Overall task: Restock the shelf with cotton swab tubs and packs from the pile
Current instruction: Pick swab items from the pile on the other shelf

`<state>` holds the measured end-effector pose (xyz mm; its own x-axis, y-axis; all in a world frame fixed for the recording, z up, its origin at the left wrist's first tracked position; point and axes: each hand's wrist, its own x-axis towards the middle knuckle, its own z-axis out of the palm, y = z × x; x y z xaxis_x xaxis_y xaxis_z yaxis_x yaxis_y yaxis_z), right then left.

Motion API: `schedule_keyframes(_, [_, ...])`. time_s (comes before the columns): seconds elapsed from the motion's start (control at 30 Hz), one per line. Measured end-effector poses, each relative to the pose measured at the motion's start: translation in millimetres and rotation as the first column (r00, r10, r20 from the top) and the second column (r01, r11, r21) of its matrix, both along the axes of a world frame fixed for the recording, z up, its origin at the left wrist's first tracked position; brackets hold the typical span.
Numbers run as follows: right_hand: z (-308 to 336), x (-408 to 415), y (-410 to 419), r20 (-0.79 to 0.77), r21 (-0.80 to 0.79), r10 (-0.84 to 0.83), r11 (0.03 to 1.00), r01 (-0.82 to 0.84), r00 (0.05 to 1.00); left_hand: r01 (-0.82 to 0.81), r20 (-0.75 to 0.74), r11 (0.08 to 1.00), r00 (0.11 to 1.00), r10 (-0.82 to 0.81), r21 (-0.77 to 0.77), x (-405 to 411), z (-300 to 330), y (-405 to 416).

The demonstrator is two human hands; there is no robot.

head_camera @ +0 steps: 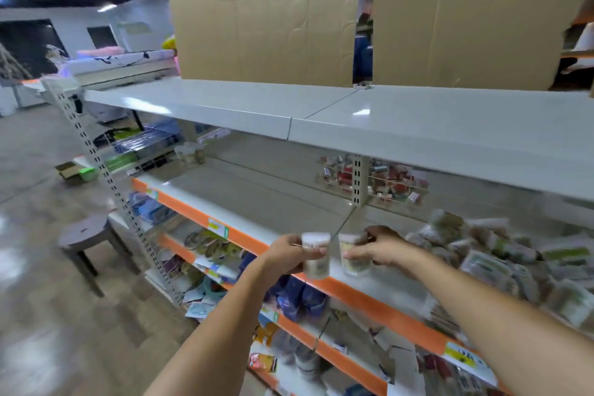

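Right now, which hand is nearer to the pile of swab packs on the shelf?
Right. The right hand, gripping a tub, sits just beside the pile of packs at its left edge. The left hand, gripping another tub, is farther left, beyond the right hand.

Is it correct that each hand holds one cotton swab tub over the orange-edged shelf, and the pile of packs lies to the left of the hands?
Not quite. In the head view the left hand and right hand each hold a tub, but the pile of packs lies to their right.
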<state>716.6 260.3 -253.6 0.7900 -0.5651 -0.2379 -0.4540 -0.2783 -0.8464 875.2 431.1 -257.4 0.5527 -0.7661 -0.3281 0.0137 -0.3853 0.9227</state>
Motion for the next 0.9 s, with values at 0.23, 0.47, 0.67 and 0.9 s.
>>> schedule_keyframes(0.23, [-5, 76, 29, 0.026, 0.026, 0.109, 0.994, -0.109, 0.994, -0.134, 0.022, 0.990, 0.991, 0.135, -0.046, 49, 2, 45])
schedule_keyframes(0.47, [-20, 172, 55, 0.012, 0.037, 0.209, 0.977, -0.210, 0.978, -0.249, 0.029, 0.968, 0.968, 0.250, -0.041, 117, -1, 86])
schedule_keyframes(0.67, [-22, 266, 70, 0.048, 0.063, 0.284, 0.956, -0.286, 0.958, -0.338, 0.040, 0.941, 0.940, 0.338, -0.025, 189, -3, 109])
schedule_keyframes(0.9, [-16, 378, 86, 0.052, 0.050, 0.357, 0.932, -0.360, 0.933, -0.390, 0.017, 0.920, 0.920, 0.391, -0.045, 274, 10, 127])
